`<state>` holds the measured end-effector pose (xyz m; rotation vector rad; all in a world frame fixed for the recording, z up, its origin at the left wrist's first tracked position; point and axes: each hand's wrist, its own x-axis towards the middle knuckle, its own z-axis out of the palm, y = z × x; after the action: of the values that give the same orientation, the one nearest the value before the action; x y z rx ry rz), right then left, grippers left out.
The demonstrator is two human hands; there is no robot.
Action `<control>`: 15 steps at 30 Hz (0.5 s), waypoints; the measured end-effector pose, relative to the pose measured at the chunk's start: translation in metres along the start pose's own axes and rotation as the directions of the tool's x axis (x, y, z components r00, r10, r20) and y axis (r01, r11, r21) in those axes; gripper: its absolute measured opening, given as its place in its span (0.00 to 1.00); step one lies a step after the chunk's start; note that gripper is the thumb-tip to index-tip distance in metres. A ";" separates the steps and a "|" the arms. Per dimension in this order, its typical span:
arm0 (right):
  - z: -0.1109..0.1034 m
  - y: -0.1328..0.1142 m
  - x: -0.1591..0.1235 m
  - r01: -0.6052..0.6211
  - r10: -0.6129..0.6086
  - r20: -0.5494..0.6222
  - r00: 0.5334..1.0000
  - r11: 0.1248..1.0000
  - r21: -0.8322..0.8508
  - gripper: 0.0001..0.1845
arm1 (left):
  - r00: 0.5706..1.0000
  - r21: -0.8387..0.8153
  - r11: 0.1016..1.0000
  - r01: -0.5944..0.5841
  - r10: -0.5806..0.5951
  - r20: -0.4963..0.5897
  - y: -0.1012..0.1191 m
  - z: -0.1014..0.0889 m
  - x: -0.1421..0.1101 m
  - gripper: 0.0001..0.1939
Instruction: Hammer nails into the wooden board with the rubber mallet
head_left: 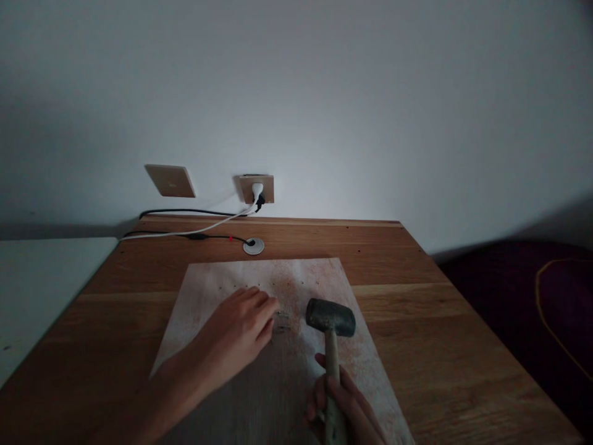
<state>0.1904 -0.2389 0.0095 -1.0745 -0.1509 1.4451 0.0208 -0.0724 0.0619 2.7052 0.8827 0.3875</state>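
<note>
Right hand (340, 398) grips 1 mallet (330, 316) above the pale board (259, 395).

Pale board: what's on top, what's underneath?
On top: small thin pieces beside the left hand, small dark spots, reddish dust. The right hand holds a mallet over it. Wooden tabletop shows around it; anything beneath the board or left hand is hidden.

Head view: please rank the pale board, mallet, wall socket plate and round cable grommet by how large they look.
Largest to smallest, as they look:
1. Pale board
2. Mallet
3. Wall socket plate
4. Round cable grommet
</note>
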 end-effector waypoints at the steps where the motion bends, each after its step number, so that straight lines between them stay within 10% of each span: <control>1: 0.001 -0.001 0.000 0.007 -0.007 0.002 1.000 1.000 -0.006 0.26 | 0.999 0.051 0.998 -0.045 0.044 0.027 -0.004 0.002 0.005 0.09; 15: 0.002 -0.008 0.001 -0.098 0.098 -0.007 0.995 0.993 0.067 0.34 | 0.983 0.182 0.967 -0.179 0.169 0.072 -0.008 0.019 0.014 0.12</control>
<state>0.1954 -0.2353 0.0151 -1.0474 -0.0429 1.5216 0.0337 -0.0610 0.0436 2.9638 0.7005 0.2739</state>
